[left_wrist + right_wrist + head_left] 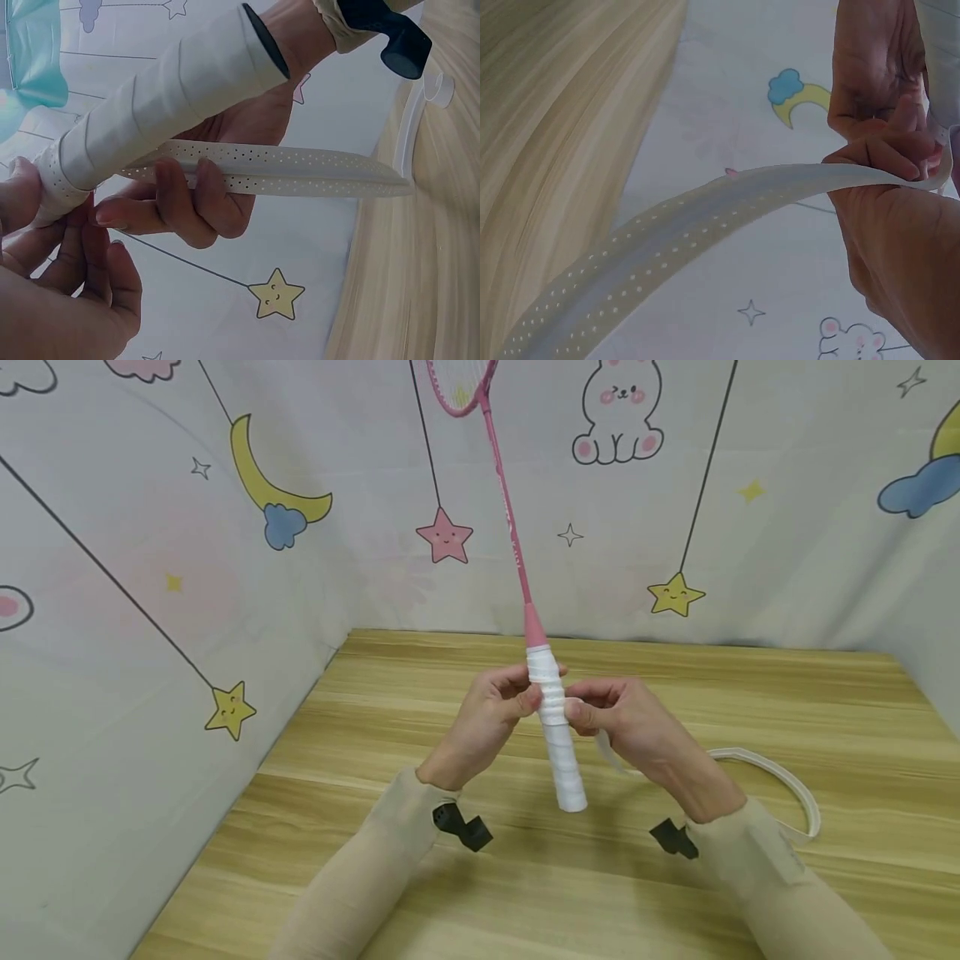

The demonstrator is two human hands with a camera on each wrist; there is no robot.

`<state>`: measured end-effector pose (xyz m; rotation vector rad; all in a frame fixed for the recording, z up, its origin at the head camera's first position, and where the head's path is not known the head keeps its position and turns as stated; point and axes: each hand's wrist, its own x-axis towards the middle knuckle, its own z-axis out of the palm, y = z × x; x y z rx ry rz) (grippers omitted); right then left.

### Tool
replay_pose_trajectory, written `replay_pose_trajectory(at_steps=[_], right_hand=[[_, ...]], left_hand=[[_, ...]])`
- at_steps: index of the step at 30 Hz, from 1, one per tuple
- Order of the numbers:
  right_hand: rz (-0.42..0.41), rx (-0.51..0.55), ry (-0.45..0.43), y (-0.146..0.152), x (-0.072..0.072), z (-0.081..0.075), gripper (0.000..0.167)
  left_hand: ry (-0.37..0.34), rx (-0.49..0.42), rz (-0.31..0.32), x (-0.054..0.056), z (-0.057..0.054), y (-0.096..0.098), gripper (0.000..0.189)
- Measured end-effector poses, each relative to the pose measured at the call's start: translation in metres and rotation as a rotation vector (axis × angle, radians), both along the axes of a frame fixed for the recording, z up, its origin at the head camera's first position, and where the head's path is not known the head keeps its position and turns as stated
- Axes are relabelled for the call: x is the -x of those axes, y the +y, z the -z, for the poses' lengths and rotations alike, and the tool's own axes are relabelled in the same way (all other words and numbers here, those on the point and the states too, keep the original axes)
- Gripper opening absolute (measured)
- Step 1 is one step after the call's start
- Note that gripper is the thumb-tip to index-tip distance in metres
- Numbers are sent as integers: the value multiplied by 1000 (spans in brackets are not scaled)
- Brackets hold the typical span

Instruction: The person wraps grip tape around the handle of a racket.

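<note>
A pink badminton racket (512,518) is held up at a slant, its head cut off by the top edge of the head view. My left hand (483,718) grips the upper part of its white handle (564,768) between thumb and fingers. From the other side, my right hand (637,722) pinches a white grip tape (806,797) against the handle. The wraps on the upper half look thicker and ridged; the lower half looks smoother. In the left wrist view the perforated tape (292,171) runs past the right hand's fingers, away from the handle.
The tape's loose length curves onto the wooden table (420,893) at the right. Behind the table hangs a printed cloth (360,468) with stars, a moon and a bear. A black camera mount (461,827) sits at the left wrist, another mount (675,839) at the right.
</note>
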<state>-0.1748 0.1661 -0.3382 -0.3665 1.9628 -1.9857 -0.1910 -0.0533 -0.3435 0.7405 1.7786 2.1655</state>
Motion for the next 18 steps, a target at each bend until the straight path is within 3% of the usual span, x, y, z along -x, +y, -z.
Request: replay_pose_trajectory(at_steps=[8, 18], right_hand=[[-102, 112, 22, 1, -2, 2, 11], [-236, 182, 69, 3, 1, 5, 16]], left_hand=[[27, 30, 16, -1, -2, -1, 124], [53, 48, 26, 0, 0, -3, 116]])
